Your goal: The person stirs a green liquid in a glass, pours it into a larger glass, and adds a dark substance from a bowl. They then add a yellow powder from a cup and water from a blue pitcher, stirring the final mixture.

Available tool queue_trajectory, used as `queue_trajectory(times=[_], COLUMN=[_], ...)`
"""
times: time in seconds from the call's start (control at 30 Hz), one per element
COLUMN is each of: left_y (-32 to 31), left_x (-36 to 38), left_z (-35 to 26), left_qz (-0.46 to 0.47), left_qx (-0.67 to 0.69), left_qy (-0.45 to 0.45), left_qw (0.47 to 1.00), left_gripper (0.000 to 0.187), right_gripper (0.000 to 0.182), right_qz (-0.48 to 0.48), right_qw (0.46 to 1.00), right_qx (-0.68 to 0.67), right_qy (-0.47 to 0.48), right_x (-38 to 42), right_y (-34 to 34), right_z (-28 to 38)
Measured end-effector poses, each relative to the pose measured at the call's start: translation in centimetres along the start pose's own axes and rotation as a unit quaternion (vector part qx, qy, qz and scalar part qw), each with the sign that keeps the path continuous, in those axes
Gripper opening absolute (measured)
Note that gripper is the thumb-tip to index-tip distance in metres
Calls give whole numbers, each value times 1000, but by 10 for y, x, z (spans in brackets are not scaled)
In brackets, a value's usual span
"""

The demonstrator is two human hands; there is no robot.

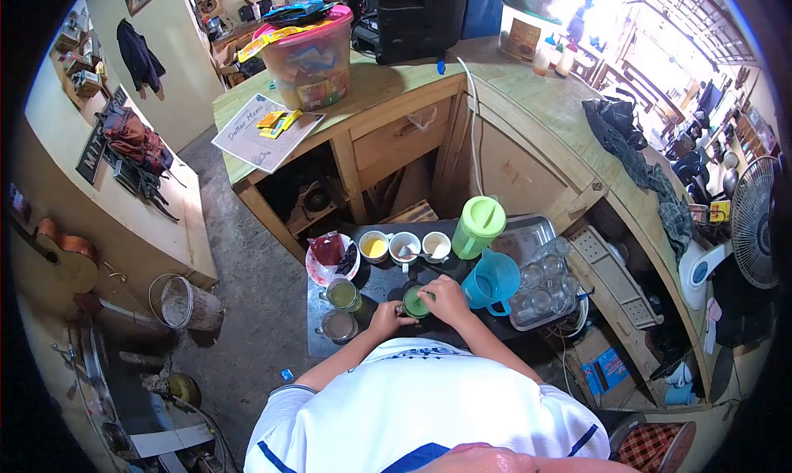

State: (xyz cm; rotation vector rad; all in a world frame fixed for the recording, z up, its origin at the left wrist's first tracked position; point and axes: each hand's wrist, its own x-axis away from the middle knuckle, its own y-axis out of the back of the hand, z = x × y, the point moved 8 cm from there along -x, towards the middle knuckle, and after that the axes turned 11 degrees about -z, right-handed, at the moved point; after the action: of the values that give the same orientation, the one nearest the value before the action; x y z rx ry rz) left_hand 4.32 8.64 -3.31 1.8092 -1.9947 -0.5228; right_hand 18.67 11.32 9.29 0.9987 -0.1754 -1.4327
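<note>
In the head view, the step in hand looks like stirring the green drink, and the next move calls for a steady left grip that keeps the glass (414, 306) upright. The glass stands on the dark table (382, 285) between the hands: the left hand (388, 318) clamps its side from eight o'clock, while the right hand (445, 300) reaches over its rim from three o'clock, though I cannot tell whether those fingers pinch a stirrer.
</note>
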Motion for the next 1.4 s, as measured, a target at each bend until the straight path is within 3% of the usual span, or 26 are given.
queue_trajectory(times=[0.1, 0.2, 0.33, 0.4, 0.53, 0.6, 0.63, 0.7, 0.73, 0.8, 0.83, 0.9, 0.93, 1.0, 1.03, 1.1, 1.13, 1.2, 1.23, 1.3, 1.33, 1.4], left_y=[2, 0, -1, -2, 0, -1, 0, 2, 3, 5, 6, 6, 5, 3, 3, 3, 2, 2, 3, 4, 4, 4], left_x=[-1, 0, -1, 0, -1, -1, -1, -2, 0, 1, 1, -1, 0, 0, 0, -2, -1, 0, 0, -1, -1, 0], left_z=[1, 1, 4, 6, 3, 2, 0, -2, -3, -7, -9, -8, -6, -5, -5, -3, -1, -1, -2, -5, -6, -7], left_qz=[-4, -1, -11, -6, -3, -5, -8, -7, -4, -2, -1, 0, 2, 1, -1, -2, -1, 1, 3, 2, 2, -2], left_qx=[-6, -3, 0, 4, -7, 2, 8, 3, 0, 2, 2, -4, -10, -7, -6, -5, -2, -5, -9, -3, 3, 9], left_qy=[1, 2, 1, 5, 5, -4, -15, -9, -2, -1, -2, 2, 6, 1, -5, -2, 4, 4, 3, 2, 3, -1], left_qw=[1000, 1000, 1000, 1000, 1000, 1000, 1000, 1000, 1000, 1000, 1000, 1000, 1000, 1000, 1000, 1000, 1000, 1000, 1000, 1000, 1000, 1000], left_gripper=[45, 46, 46, 46, 45, 45, 44, 43, 43, 43, 44, 44, 44, 45, 45, 45, 45, 45, 44, 44, 43, 43], right_gripper=[14, 14, 15, 14, 16, 15, 15, 17, 17, 16, 16, 18, 18, 17, 17, 19, 19, 18, 18, 18, 18, 17], right_qz=[15, 47, 13, 81, -7, 146, 146, -1, 1, 132, 132, 0, 1, 165, 164, 21, 22, 147, 147, 47, 47, 145], right_qw=[997, 998, 998, 996, 1000, 984, 984, 1000, 1000, 988, 988, 1000, 1000, 981, 981, 1000, 1000, 983, 983, 996, 996, 984], right_qx=[76, 28, 62, 28, 21, 75, 74, 7, 7, 59, 59, -12, -12, 82, 82, -10, -10, 95, 96, -2, -2, 72], right_qy=[15, 2, 25, -19, 1, -75, -75, -6, -7, -62, -62, -1, -1, -69, -70, -17, -16, -59, -60, -74, -74, -71], right_x=[-1, -4, -6, -1, -8, 1, 1, -10, -9, 1, 1, -9, -8, 4, 4, -8, -9, -1, -2, -12, -11, -2], right_y=[4, 0, 4, -11, 6, -15, -15, 7, 6, -14, -15, 2, 1, -22, -23, -6, -5, -18, -16, -2, -3, -18], right_z=[5, 1, 6, -3, 9, -8, -7, 9, 7, -9, -8, 6, 4, -15, -14, 0, 0, -10, -7, 3, 0, -10])
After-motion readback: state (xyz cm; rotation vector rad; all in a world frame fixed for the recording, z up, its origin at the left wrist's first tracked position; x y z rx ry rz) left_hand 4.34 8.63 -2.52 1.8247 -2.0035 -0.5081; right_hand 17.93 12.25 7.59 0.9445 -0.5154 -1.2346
